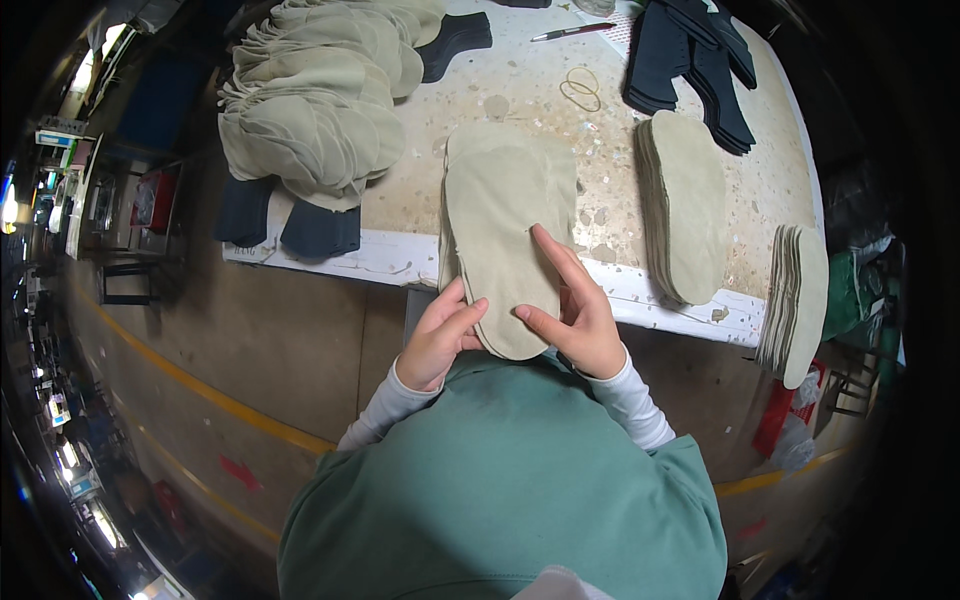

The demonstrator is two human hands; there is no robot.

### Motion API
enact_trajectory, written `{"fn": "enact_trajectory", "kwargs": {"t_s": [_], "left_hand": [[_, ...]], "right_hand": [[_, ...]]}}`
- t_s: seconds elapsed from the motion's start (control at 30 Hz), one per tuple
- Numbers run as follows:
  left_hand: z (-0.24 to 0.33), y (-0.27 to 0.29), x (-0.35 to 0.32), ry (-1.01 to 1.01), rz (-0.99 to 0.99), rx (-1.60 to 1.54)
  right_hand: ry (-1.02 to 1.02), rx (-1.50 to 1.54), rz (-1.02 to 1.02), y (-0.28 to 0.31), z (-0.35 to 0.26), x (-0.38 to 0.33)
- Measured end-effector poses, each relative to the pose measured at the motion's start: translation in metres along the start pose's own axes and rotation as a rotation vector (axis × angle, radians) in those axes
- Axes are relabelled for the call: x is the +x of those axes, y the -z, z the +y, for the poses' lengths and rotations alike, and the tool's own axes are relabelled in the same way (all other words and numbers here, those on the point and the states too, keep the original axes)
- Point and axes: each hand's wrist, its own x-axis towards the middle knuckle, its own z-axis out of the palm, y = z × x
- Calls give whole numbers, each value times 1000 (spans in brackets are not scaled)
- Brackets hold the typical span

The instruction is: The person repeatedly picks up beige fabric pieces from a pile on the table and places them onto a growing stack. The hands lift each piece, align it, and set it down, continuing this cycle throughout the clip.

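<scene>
A small stack of beige insoles (pixel 500 230) lies in front of me, its heel end jutting past the table's near edge. My left hand (pixel 438 335) grips the stack's left side near the heel, thumb on top and fingers partly hidden beneath. On the opposite side my right hand (pixel 585 318) holds it, thumb and a stretched index finger resting on the top piece. More beige pieces show at the stack's upper right. A neat pile of insoles (pixel 690 215) stands to the right of my hands.
Large heaps of insoles (pixel 310 130) lie at the left over dark pieces (pixel 322 228). Another insole pile (pixel 795 300) overhangs the table's (pixel 610 190) right corner. Farther back are rubber bands (pixel 580 90), a pen (pixel 573 32) and dark foot-shaped pieces (pixel 690 65). A red crate (pixel 778 410) stands below right.
</scene>
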Motion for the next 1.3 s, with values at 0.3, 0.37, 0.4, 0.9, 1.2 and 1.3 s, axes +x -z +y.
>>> {"fn": "enact_trajectory", "kwargs": {"t_s": [0.3,0.37,0.4,0.9,1.2,1.3], "left_hand": [[-6,6,3,-17,3,25],[-6,3,3,-16,13,-70],[-6,0,2,-2,21,-106],[17,6,9,-128,-75,387],[9,16,14,-116,-42,347],[9,16,14,-118,-29,354]], "right_hand": [[-16,-219,90,-1,-1,-10],[30,-355,224,9,-1,-5],[-148,-132,343,13,-1,-2],[297,-691,31,99,-78,19],[123,-296,614,163,-18,-1],[159,-302,576,172,-8,-5]]}}
